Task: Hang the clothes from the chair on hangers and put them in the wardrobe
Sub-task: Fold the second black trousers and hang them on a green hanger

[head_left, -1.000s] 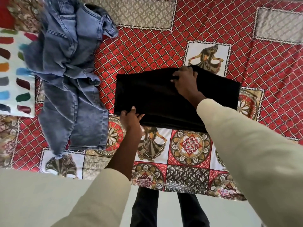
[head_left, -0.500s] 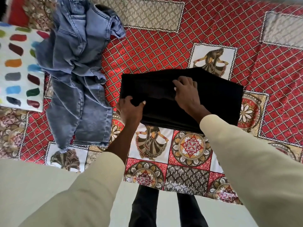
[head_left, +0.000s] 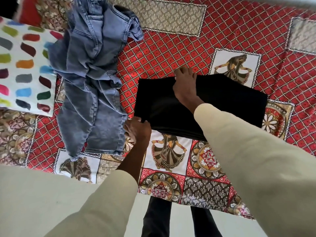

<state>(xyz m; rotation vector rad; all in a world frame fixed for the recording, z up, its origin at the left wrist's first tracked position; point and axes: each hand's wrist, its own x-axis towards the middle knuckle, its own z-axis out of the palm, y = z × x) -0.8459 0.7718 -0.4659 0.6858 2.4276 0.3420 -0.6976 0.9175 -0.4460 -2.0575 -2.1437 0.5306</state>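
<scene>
A folded black garment lies flat on the patterned bedspread. My left hand grips its near left corner, fingers curled round the edge. My right hand reaches across the cloth to its far edge, with the fingers curled over that edge. A pair of blue-grey jeans lies crumpled to the left of the black garment, apart from both hands. No hanger, chair or wardrobe is in view.
The red patterned bedspread covers the whole bed; its near edge hangs over at the bottom. A white pillow with coloured spots sits at the left. My dark-trousered legs stand on the pale floor below the bed edge.
My right hand has slid from the middle of the black garment to its far edge. My left hand keeps its hold on the near left corner. The view shifted slightly left and up.
</scene>
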